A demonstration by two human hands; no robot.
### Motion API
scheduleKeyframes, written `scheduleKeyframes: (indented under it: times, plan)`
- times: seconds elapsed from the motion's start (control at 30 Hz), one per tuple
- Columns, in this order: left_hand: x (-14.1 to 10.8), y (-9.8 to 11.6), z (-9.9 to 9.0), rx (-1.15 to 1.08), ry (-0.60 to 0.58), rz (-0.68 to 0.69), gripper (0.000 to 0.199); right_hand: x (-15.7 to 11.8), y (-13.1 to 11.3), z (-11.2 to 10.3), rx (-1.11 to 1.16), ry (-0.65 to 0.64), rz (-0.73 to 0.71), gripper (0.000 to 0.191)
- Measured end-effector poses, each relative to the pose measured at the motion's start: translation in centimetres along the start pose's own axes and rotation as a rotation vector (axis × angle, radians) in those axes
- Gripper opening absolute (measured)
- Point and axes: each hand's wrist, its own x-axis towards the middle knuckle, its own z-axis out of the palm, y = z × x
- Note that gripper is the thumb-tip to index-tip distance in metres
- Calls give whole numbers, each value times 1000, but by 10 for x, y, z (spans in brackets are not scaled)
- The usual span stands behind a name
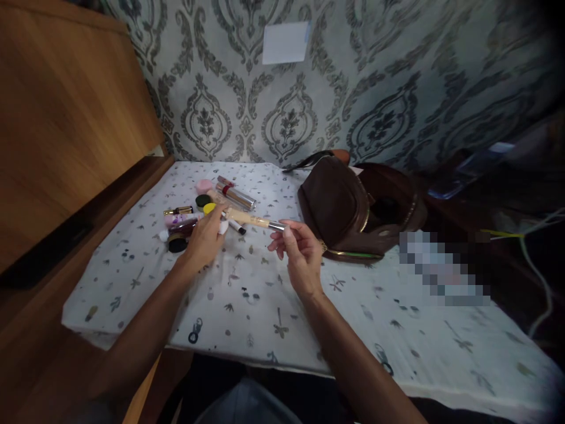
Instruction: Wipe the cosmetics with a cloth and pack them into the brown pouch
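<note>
A slim beige cosmetic tube with a silver end (253, 219) stretches between my two hands above the cloth. My right hand (302, 253) pinches its silver end between thumb and fingers. At the tube's other end, the fingertips of my left hand (207, 235) close on it, partly hiding that end. Around my left hand lie cosmetics: a yellow-capped item (209, 208), a dark round lid (178, 243), a black-and-gold tube (178, 210), a pink round item (204, 186) and a clear tube with a red band (236, 195). A small dark-tipped white item (237, 227) lies beneath the beige tube.
An open dark brown leather bag (333, 197) stands on the patterned white tablecloth (265, 312), right of my hands. A wooden cabinet (75, 88) borders the left side. Patterned wallpaper is behind. Cables (536, 268) hang at the far right, near a pixelated patch.
</note>
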Motion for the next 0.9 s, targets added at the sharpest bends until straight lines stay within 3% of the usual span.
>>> scheduleKeyframes:
  times: [0.1,0.2,0.23,0.3,0.37,0.43,0.63,0.77,0.9]
  plan:
    - [2,10,10,-510,194,-304,33,0,2,3,61,18,12,27]
    - [-1,33,32,-1096,307,-565,33,-6,7,9,70,-17,15,23]
    - [-4,42,39,-1237,299,-599,35,-9,9,11,42,-47,3,21]
    - [-11,59,51,-1420,158,-669,43,-16,12,15,-82,-104,-60,16]
    - [-18,72,58,-1506,20,-683,48,-23,16,17,-262,-127,-167,11]
    - [-23,78,58,-1537,-13,-683,47,-27,19,17,-418,-147,-271,12]
    - [-6,63,38,-1592,226,-742,21,-31,17,17,-517,-308,-447,19]
    - [10,47,20,-1596,415,-725,7,-35,16,20,-454,-357,-401,17]
    - [13,35,11,-1572,498,-720,5,-35,17,25,-238,-349,-128,14]
